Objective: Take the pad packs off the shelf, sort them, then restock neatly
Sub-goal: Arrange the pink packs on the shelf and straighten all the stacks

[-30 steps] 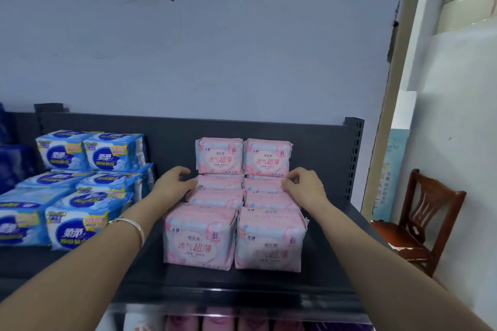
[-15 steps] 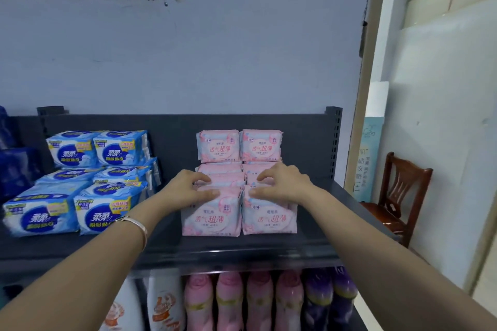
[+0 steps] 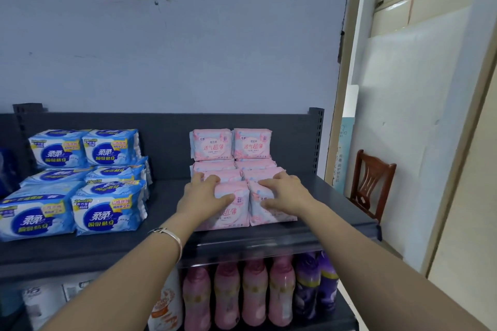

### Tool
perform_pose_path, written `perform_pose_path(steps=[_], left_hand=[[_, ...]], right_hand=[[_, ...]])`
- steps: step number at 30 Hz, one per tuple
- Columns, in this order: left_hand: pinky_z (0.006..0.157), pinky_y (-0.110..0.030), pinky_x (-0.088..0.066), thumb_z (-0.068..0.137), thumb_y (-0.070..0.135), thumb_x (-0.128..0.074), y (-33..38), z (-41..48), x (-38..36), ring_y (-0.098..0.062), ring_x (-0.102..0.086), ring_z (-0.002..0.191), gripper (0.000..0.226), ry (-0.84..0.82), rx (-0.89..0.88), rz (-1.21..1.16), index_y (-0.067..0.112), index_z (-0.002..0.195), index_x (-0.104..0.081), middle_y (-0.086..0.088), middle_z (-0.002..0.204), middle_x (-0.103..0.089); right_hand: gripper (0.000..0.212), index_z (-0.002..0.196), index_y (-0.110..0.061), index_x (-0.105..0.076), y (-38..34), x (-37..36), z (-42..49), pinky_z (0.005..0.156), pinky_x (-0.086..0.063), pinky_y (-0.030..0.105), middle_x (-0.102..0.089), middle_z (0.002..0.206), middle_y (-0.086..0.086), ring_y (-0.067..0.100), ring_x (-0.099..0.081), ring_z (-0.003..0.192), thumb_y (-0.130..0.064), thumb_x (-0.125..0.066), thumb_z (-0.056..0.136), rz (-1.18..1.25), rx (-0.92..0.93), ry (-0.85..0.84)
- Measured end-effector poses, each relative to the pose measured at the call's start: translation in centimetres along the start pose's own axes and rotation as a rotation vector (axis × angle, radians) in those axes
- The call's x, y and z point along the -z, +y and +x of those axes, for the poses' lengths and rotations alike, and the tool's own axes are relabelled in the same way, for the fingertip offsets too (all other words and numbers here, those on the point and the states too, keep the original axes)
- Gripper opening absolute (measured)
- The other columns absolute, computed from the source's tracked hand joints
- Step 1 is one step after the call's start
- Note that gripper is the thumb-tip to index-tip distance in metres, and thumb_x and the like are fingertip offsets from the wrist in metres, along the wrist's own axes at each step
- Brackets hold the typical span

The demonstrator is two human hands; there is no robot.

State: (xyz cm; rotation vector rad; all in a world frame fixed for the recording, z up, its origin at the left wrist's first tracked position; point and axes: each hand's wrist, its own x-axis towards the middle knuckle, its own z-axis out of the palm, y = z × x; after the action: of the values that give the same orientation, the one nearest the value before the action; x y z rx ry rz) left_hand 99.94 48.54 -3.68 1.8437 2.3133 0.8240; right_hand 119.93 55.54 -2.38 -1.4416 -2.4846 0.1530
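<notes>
Both hands (image 3: 204,196) on pink packs (image 3: 234,204)

Pink pad packs (image 3: 233,204) in two rows, blue packs (image 3: 107,216) stacked left

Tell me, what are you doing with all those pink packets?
A person is tidying pad packs on a dark shelf. The left hand rests on the front left pink pack and the right hand on the front right pink pack, both hands flat rather than gripping. More pink packs sit in rows behind, with two standing upright at the back. Blue packs are stacked to the left. Bottles line the shelf below.
</notes>
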Motion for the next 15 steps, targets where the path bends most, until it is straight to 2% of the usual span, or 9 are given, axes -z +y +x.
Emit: perform_pose_path(steps=[3,5,7,8,10,12,15], left_hand=[[0.104,-0.053,-0.031,0.076,0.068,-0.055,-0.3,0.2,0.6,-0.029,-0.016,0.141,0.078,0.016,0.010,0.029,0.035,0.142,-0.030,0.000,0.156,-0.008],[0.107,-0.055,-0.024,0.071,0.077,-0.051,-0.5,0.6,0.8,-0.027,-0.007,0.144,0.088,-0.021,-0.027,0.129,0.037,0.145,-0.023,0.001,0.158,-0.005],[0.110,-0.055,-0.017,0.059,0.091,-0.040,-0.4,1.2,1.0,-0.026,-0.002,0.145,0.105,-0.112,-0.065,0.228,0.038,0.147,-0.019,0.000,0.159,-0.005],[0.111,-0.054,-0.017,0.054,0.095,-0.036,-0.3,1.4,1.1,-0.025,-0.005,0.145,0.110,-0.154,-0.078,0.268,0.038,0.147,-0.019,0.001,0.158,-0.009],[0.108,-0.052,-0.024,0.064,0.090,-0.039,0.0,1.7,1.3,-0.022,-0.020,0.141,0.098,-0.204,-0.100,0.369,0.037,0.146,-0.023,0.005,0.154,-0.024],[0.104,-0.049,-0.029,0.074,0.081,-0.043,0.1,2.1,1.3,-0.019,-0.031,0.136,0.085,-0.193,-0.119,0.426,0.036,0.144,-0.028,0.009,0.147,-0.034],[0.102,-0.045,-0.038,0.073,0.078,-0.047,-0.3,2.6,1.2,-0.018,-0.037,0.131,0.085,-0.206,-0.116,0.367,0.032,0.143,-0.032,0.008,0.144,-0.039]], right_hand=[[0.075,0.147,-0.032,-0.031,1.0,0.0,-0.2,0.111,-0.023,0.049,-0.014,0.156,0.009,0.035,-0.011,0.143,-0.058,-0.060,0.083,0.237,-0.082,0.094],[0.091,0.150,-0.031,-0.021,2.0,0.1,0.2,0.113,-0.020,0.052,-0.005,0.158,0.014,0.036,-0.007,0.145,-0.064,-0.064,0.077,0.294,-0.160,0.015],[0.100,0.150,-0.029,-0.020,2.7,0.1,0.8,0.114,-0.022,0.053,-0.013,0.156,0.016,0.036,-0.015,0.144,-0.067,-0.067,0.071,0.259,-0.167,-0.097],[0.102,0.150,-0.028,-0.021,2.9,0.0,1.2,0.113,-0.024,0.052,-0.021,0.153,0.015,0.034,-0.023,0.141,-0.068,-0.068,0.069,0.240,-0.151,-0.123],[0.105,0.148,-0.026,-0.026,2.9,0.0,1.7,0.110,-0.031,0.049,-0.034,0.148,0.011,0.031,-0.037,0.134,-0.071,-0.067,0.064,0.204,-0.110,-0.123],[0.108,0.148,-0.026,-0.028,2.6,-0.1,2.0,0.107,-0.036,0.047,-0.036,0.147,0.009,0.030,-0.041,0.131,-0.075,-0.065,0.059,0.193,-0.094,-0.106],[0.101,0.148,-0.027,-0.028,2.5,-0.4,2.2,0.105,-0.039,0.046,-0.035,0.146,0.010,0.031,-0.042,0.130,-0.070,-0.067,0.065,0.185,-0.098,-0.087]])
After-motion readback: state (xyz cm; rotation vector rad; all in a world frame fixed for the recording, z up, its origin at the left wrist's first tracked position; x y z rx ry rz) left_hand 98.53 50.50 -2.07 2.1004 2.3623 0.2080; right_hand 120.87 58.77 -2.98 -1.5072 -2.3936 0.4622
